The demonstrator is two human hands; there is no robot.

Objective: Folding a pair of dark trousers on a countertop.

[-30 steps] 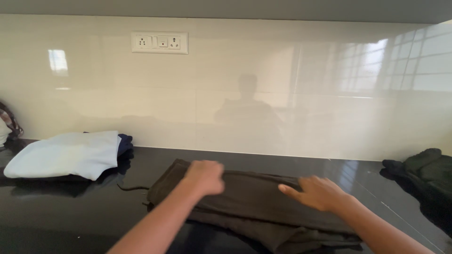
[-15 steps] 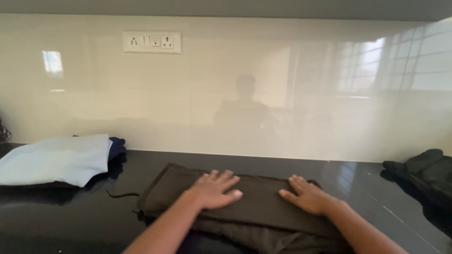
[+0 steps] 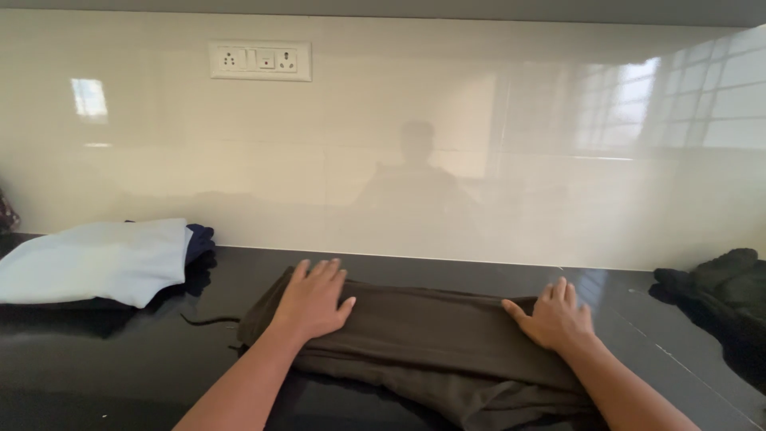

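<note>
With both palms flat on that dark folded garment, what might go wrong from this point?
The left hand and right hand press flat on the dark brown garment, which lies on a glossy black counter; it may slide and the fold may skew. Its near edge is bunched unevenly, so creases could set. A thin cord trails out at the left and could snag.

You are pressing on a plain dark brown folded cloth garment [image 3: 423, 343] lying on a glossy black stone counter [image 3: 120, 367]. A pale blue folded cloth [image 3: 96, 259] is covering a navy one [image 3: 199, 242]; a dark green crumpled garment [image 3: 726, 291] is sitting beside cream glossy wall tiles [image 3: 447, 144].
</note>
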